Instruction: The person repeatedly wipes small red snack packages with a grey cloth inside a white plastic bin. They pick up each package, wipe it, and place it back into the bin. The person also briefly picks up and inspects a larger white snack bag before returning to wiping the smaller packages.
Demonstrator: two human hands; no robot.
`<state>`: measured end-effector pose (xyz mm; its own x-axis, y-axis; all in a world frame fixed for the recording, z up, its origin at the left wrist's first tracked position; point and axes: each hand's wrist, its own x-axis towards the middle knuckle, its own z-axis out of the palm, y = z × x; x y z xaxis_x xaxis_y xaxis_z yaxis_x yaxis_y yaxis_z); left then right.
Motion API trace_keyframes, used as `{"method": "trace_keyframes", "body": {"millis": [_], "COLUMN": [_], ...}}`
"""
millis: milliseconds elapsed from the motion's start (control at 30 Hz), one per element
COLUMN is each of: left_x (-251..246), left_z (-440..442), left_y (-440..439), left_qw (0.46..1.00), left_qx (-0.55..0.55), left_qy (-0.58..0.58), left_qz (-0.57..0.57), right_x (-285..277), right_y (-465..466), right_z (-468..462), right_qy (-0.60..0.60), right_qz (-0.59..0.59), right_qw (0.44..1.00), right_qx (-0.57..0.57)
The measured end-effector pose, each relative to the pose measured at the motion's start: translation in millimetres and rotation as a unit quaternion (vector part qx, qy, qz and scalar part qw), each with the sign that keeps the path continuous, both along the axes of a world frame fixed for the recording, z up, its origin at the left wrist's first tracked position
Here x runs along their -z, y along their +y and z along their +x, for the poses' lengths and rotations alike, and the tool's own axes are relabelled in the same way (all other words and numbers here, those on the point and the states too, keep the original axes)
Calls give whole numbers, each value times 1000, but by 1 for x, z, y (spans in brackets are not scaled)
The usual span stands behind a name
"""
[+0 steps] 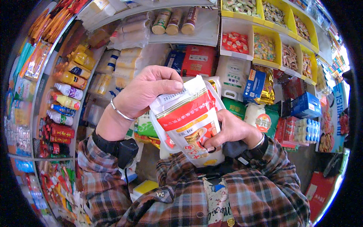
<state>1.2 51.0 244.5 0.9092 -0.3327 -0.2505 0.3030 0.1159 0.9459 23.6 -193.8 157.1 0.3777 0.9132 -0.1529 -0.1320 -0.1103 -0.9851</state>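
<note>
A white, red and yellow plastic food pouch (195,124) bearing print is held up before my chest, slightly tilted. The fingers and thumb of my left hand (158,83) pinch its top corner near a printed strip. Lower down, my right hand (231,129) grips the pouch's right side, thumb across the front. A translucent white plastic tray or lid (214,95) shows partly behind the pouch; what supports it is hidden. Each wrist carries a silver bangle and a black band.
Drinks bottles (68,103) line a shelf at left. Ahead, a grey shelf (187,38) holds canisters; yellow and white bins (265,63) of small wrapped sweets rise at right. Below them stand a white sack (232,75), a blue box (254,85) and a pack of small bottles (307,130).
</note>
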Motion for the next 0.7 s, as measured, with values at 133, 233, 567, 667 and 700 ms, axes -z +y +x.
{"method": "trace_keyframes", "body": {"millis": [133,233,567,667,700], "left_x": [-4,-6,-16,-20,-21], "left_z": [-1,-1,-6,-8,-9], "left_y": [-1,-2,-5,-7,-7], "left_qw": [1000,1000,999,998,998], "left_qx": [8,11,8,15,18], "left_qy": [-8,-12,-28,-33,-38], "left_qz": [16,22,46,50,57], "right_x": [-1,-2,-2,-2,-2], "right_y": [0,-1,-2,-3,-3], "right_z": [0,1,0,-2,-2], "right_qy": [-10,-4,-36,-42,-21], "right_qz": [2,-2,6,14,13], "right_qw": [1000,1000,999,999,1000], "right_qx": [-2,-10,-15,-15,-14]}}
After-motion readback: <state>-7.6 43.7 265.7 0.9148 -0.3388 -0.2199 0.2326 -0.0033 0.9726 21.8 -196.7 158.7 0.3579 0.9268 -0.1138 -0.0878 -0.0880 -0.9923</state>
